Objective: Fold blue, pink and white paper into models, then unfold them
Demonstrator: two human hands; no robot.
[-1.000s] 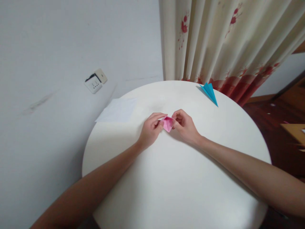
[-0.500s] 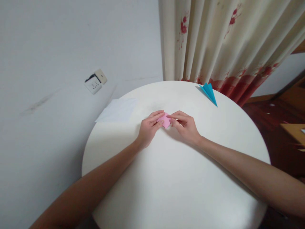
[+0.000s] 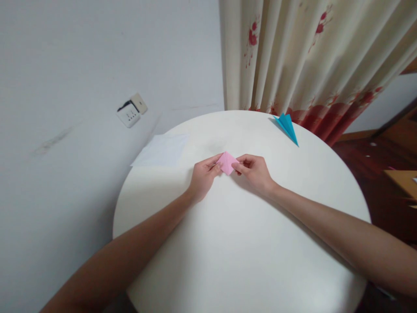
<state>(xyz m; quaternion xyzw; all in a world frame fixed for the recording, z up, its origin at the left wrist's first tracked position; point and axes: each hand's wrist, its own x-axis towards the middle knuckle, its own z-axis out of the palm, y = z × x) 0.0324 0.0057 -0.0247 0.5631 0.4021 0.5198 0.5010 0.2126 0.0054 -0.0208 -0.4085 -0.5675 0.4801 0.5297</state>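
Observation:
A small diamond of folded pink paper (image 3: 228,162) is held between my two hands over the white table. My left hand (image 3: 204,174) pinches its left corner, thumb on top and fingers behind. At the right corner my right hand (image 3: 256,173) grips it between thumb and curled fingers. A crease runs down the paper's face from its top point. The fingers partly cover both side corners.
A blue paper plane (image 3: 286,128) lies near the far right edge of the round white table (image 3: 241,243). White paper sheets (image 3: 161,150) lie at the back left. Behind stand a wall with a socket (image 3: 129,114) and a floral curtain (image 3: 276,56).
The fingers of both hands have come off the top of the pink paper and now hold it at its side corners. More of its face shows.

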